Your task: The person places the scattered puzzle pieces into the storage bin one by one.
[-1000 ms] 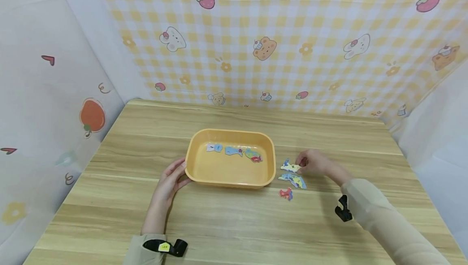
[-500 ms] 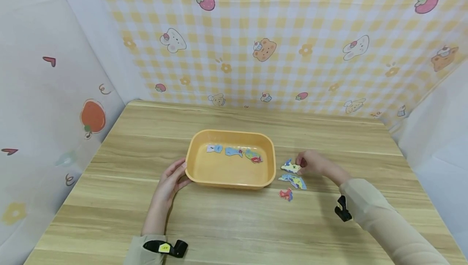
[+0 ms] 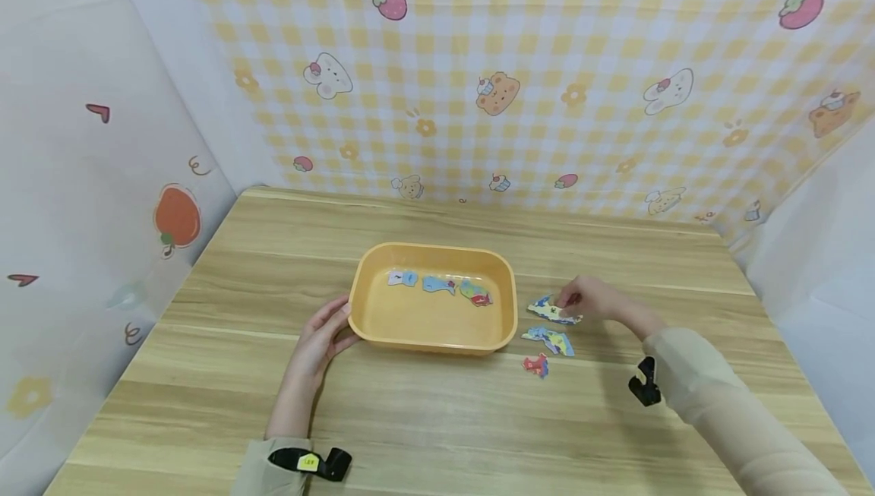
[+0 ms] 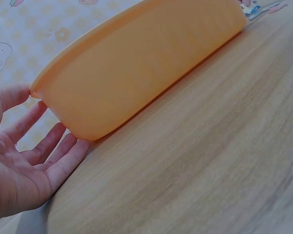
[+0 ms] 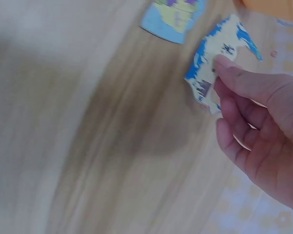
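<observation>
My right hand (image 3: 593,300) pinches an irregular cream puzzle piece (image 5: 210,73) with blue edges and small printed pictures, thumb on its face in the right wrist view. Just in front of it on the table lies a light-blue and yellow puzzle piece (image 3: 551,340), and nearer still a small red one (image 3: 536,364). My left hand (image 3: 321,336) is at the left end of a yellow plastic tub (image 3: 424,344). In the left wrist view its thumb meets the rim, and its spread, gently bent fingers (image 4: 63,165) touch the outer wall.
Inside the tub, along its far side, lie a pale lilac-and-blue piece (image 3: 403,278), a blue piece (image 3: 438,285) and a green-and-red piece (image 3: 475,292). The wooden table (image 3: 424,420) meets a checked yellow cloth wall (image 3: 437,124) at the back.
The cream puzzle piece now shows on both sides of my right fingers; before, they were at its right end. My left hand and the tub hold their place.
</observation>
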The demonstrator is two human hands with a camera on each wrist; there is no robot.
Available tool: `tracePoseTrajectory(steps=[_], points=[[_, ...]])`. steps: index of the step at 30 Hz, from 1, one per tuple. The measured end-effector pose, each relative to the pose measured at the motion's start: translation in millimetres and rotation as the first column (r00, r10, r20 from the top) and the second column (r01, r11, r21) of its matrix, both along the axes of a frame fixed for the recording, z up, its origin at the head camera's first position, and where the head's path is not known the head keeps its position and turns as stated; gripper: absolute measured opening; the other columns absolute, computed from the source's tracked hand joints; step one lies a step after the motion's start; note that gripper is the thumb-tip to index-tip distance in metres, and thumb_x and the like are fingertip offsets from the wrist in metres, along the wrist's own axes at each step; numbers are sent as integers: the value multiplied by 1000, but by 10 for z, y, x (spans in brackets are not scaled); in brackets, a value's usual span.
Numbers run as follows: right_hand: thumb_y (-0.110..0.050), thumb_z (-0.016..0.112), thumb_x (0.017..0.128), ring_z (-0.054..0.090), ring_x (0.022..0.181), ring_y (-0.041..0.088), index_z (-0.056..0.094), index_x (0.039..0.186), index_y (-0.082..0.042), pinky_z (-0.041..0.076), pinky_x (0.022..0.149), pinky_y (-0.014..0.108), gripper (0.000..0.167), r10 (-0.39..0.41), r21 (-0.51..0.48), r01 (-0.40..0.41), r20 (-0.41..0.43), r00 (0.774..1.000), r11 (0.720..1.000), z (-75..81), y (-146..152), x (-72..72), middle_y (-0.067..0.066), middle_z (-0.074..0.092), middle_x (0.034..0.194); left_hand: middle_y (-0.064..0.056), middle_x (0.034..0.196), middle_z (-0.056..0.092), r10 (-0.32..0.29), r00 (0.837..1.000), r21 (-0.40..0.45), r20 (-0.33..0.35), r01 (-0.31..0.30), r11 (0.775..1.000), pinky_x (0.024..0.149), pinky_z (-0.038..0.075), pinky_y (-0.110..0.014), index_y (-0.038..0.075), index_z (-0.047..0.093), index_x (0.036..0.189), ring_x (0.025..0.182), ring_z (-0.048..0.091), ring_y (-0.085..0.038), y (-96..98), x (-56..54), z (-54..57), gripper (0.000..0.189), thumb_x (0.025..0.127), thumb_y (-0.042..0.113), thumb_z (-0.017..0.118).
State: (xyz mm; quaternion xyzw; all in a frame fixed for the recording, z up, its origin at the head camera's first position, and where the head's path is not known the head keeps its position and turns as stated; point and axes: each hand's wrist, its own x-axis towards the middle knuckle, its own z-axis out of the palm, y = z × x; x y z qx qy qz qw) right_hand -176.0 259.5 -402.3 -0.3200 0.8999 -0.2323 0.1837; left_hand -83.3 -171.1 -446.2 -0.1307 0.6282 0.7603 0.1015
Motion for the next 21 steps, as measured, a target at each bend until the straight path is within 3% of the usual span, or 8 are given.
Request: tracePoseTrajectory(steps=[6, 13, 21], points=[[3, 65, 78, 62, 68, 10, 69, 82, 6, 51, 61, 17, 7, 48, 19, -49, 64, 997, 999, 143, 4, -42, 14, 70, 78, 11, 106, 60, 2, 1000, 2, 2, -2, 1000, 82, 54, -24, 3, 40, 133, 94, 61, -4, -2, 5, 5, 52, 92, 32, 54], [3, 64, 78, 53, 62, 2, 70, 80, 5, 47, 57, 15, 7, 67, 41, -72, 128, 990, 997, 279, -27, -63, 12, 69, 74, 12, 107, 60, -1, 1000, 2, 12, 1, 1000, 83, 54, -25, 4, 40, 134, 94, 62, -4, -2, -2, 6, 52, 92, 32, 54], [1, 63, 79, 49, 60, 3, 68, 77, 3, 45, 56, 16, 6, 36, 99, -62, 243, 969, 993, 394, -47, -90, 5, 65, 70, 11, 107, 60, -5, 1000, -2, 18, 6, 1000, 83, 54, -25, 4, 40, 134, 94, 61, -5, -6, -6, 6, 53, 92, 33, 54]])
